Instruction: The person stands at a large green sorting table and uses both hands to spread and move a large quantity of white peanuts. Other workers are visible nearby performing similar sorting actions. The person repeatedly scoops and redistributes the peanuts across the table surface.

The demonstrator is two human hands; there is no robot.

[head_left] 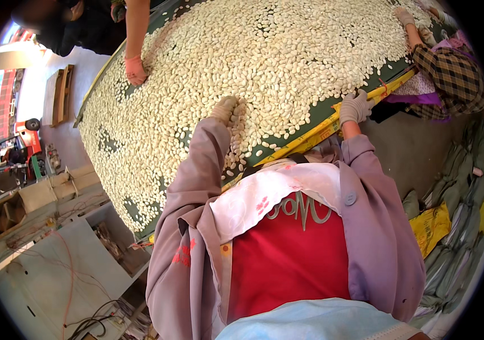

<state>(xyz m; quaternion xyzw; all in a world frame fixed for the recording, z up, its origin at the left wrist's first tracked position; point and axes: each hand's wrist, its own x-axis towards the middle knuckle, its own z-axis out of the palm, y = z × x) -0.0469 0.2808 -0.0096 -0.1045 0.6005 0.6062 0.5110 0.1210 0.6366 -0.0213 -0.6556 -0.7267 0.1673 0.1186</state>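
Many white beans (225,56) lie spread over a dark green tabletop (322,111). My left hand (225,109), in a pale glove, reaches in among the beans near the table's front edge. Its fingers are curled down, and whatever they may hold is hidden. Further right, my right hand (355,107), also gloved, rests at the yellow edging (313,136) of the table, its fingers somewhat apart. I see no bean in it.
Across the table at upper left, a co-worker's pink-gloved hand (135,71) touches the beans. Another person in a checked sleeve (443,71) works at the right. Filled green sacks (451,249) lie at lower right. A grey metal surface (66,283) with loose cables stands at lower left.
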